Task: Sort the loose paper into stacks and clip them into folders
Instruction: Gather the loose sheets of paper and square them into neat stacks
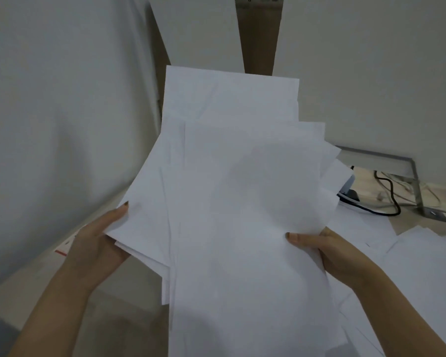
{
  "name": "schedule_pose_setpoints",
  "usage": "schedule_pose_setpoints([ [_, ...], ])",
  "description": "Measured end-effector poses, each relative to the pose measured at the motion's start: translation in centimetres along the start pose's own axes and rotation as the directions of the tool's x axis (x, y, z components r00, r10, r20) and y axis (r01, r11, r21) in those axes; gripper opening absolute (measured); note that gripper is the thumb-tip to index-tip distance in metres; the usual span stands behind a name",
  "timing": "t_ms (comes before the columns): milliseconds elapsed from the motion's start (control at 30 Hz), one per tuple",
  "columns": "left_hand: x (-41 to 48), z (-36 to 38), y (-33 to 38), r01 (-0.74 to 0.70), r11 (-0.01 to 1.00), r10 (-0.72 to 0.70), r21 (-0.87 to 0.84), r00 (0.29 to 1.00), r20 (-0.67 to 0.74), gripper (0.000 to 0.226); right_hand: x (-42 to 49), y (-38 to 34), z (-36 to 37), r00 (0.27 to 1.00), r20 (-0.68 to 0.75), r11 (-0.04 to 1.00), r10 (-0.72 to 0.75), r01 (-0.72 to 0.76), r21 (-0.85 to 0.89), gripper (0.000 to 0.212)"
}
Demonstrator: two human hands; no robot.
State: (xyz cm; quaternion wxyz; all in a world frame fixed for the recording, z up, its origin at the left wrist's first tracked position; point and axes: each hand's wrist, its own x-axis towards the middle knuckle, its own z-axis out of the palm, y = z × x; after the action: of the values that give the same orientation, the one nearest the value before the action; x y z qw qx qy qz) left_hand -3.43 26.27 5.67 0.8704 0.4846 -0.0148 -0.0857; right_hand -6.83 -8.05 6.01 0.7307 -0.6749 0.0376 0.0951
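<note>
A thick, uneven bundle of white paper sheets [232, 202] fills the middle of the head view, held up in front of me with its edges fanned out of line. My left hand [98, 243] holds the bundle's left edge, thumb on top and fingers underneath. My right hand [319, 246] grips the right edge, thumb pressed on the top sheet. No folder or clip is visible.
More loose white sheets [417, 251] lie on the floor at the right. Behind them stand a grey metal frame [412, 173] and black cables [389, 199]. White walls close in on the left, with a brown cardboard panel [260, 34] at the top.
</note>
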Motion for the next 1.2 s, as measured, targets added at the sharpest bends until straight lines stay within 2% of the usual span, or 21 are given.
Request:
schedule_pose_setpoints([
  [33, 0.2, 0.4, 0.3, 0.013, 1.0, -0.013, 0.016, 0.999, 0.037, 0.027, -0.1, -0.3, -0.3, 1.0, -0.015, 1.0, -0.01, 0.01, 0.002, 0.016],
  [100, 1.1, 1.4, 0.1, 0.062, 0.993, -0.07, 0.102, 0.995, 0.076, 0.064, -0.4, -0.5, -1.0, 0.999, -0.042, 1.0, -0.009, 0.009, 0.009, 0.017],
  [167, 2.1, 2.7, -1.2, 0.127, 0.979, -0.141, 0.16, 0.987, 0.078, 0.084, -0.7, -0.2, -1.5, 0.996, -0.087, 0.999, 0.007, -0.004, 0.035, 0.026],
  [200, 2.3, 3.6, -2.0, 0.161, 0.972, -0.178, 0.168, 0.98, 0.088, 0.08, -0.9, 0.2, -1.8, 0.993, -0.118, 0.998, 0.019, -0.011, 0.069, 0.028],
  [300, 2.7, 6.7, -4.9, 0.273, 0.946, -0.293, 0.173, 0.951, 0.1, 0.031, -1.6, 1.4, -2.4, 0.981, -0.185, 0.986, 0.058, -0.027, 0.165, 0.029],
  [333, 2.7, 7.1, -5.7, 0.303, 0.936, -0.319, 0.18, 0.945, 0.065, 0.027, -1.6, 1.8, -2.3, 0.98, -0.189, 0.986, 0.069, -0.038, 0.161, 0.028],
  [400, 2.8, 8.0, -7.5, 0.337, 0.914, -0.35, 0.226, 0.937, 0.017, 0.034, -2.3, 2.3, -2.7, 0.978, -0.195, 0.99, 0.077, -0.052, 0.128, 0.029],
  [467, 2.5, 8.2, -8.5, 0.343, 0.898, -0.366, 0.276, 0.93, 0.036, 0.045, -2.8, 2.5, -3.2, 0.98, -0.189, 0.993, 0.06, -0.039, 0.116, 0.026],
  [533, 2.3, 8.1, -8.9, 0.341, 0.894, -0.375, 0.292, 0.925, 0.066, 0.058, -3.3, 2.3, -3.8, 0.98, -0.198, 0.984, 0.024, 0.012, 0.178, 0.016],
  [567, 2.3, 7.9, -9.0, 0.342, 0.891, -0.382, 0.297, 0.92, 0.086, 0.064, -3.5, 2.0, -4.2, 0.976, -0.218, 0.966, -0.001, 0.057, 0.251, 0.018],
  [633, 2.3, 7.9, -9.2, 0.353, 0.878, -0.409, 0.324, 0.904, 0.122, 0.058, -3.7, 1.7, -5.3, 0.964, -0.265, 0.915, -0.025, 0.129, 0.382, 0.026],
  [700, 2.3, 7.9, -9.5, 0.388, 0.864, -0.452, 0.321, 0.878, 0.155, 0.054, -3.9, 1.7, -5.9, 0.949, -0.316, 0.896, -0.006, 0.145, 0.42, 0.031],
  [767, 2.5, 7.9, -10.6, 0.431, 0.851, -0.483, 0.299, 0.866, 0.128, 0.042, -3.6, 2.5, -6.7, 0.899, -0.436, 0.898, 0.051, 0.15, 0.414, 0.032],
  [833, 2.6, 8.2, -11.9, 0.479, 0.83, -0.509, 0.287, 0.86, 0.035, 0.026, -3.4, 3.2, -6.8, 0.799, -0.587, 0.935, 0.13, 0.099, 0.342, 0.029],
  [867, 2.6, 8.5, -12.7, 0.496, 0.816, -0.513, 0.297, 0.858, -0.023, 0.022, -3.3, 3.7, -6.7, 0.734, -0.666, 0.966, 0.136, 0.049, 0.252, 0.027],
  [900, 2.8, 8.8, -13.5, 0.504, 0.802, -0.507, 0.32, 0.858, -0.082, 0.022, -3.4, 4.0, -6.5, 0.673, -0.732, 0.989, 0.105, 0.006, 0.148, 0.027],
  [967, 3.2, 9.5, -15.0, 0.497, 0.776, -0.49, 0.388, 0.863, -0.124, 0.03, -3.8, 4.9, -6.5, 0.578, -0.814, 0.998, -0.052, 0.045, -0.032, 0.029],
  [1000, 3.4, 9.6, -15.7, 0.493, 0.77, -0.492, 0.406, 0.863, -0.115, 0.035, -4.2, 5.3, -6.6, 0.544, -0.831, 0.993, -0.113, 0.094, -0.073, 0.029],
  [1067, 4.3, 9.8, -17.0, 0.531, 0.766, -0.511, 0.362, 0.845, -0.158, 0.042, -5.0, 5.9, -7.2, 0.509, -0.85, 0.986, -0.133, 0.155, -0.061, 0.026],
  [1133, 5.3, 9.7, -17.9, 0.563, 0.774, -0.523, 0.29, 0.826, -0.209, 0.036, -5.5, 6.6, -8.0, 0.582, -0.811, 0.989, -0.05, 0.143, 0.042, 0.023],
  [1200, 5.4, 9.4, -18.3, 0.575, 0.768, -0.534, 0.28, 0.818, -0.214, 0.028, -5.9, 7.7, -8.8, 0.733, -0.677, 0.989, 0.064, 0.044, 0.141, 0.022],
])
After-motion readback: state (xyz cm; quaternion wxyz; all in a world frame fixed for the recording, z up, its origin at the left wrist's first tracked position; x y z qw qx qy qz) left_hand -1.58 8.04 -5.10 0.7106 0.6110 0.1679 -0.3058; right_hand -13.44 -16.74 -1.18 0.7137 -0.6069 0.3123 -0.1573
